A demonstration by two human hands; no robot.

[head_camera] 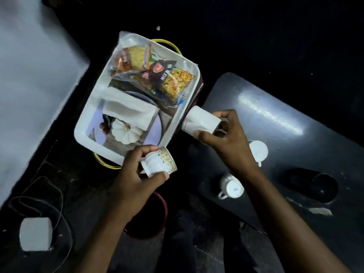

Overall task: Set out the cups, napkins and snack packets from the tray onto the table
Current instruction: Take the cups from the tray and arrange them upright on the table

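Note:
A white tray [84, 131] with yellow handles sits at centre. It holds snack packets [155, 75] at its far end and folded white napkins [128, 111] nearer me. My left hand [136, 174] grips a small white cup with a gold patterned rim [159, 162] just off the tray's near corner. My right hand [226, 138] holds a plain white cup [201, 119] on its side beside the tray's right edge. Two white cups [258, 150] [232, 186] stand upside down on the dark table [285, 107] at right.
A dark round bowl-like object [323, 186] rests on the table at far right. A red-rimmed round container [149, 219] sits below my left wrist. A white block [35, 233] and loose wires [49, 198] lie on the floor at lower left. A pale grey surface [29, 85] fills the left side.

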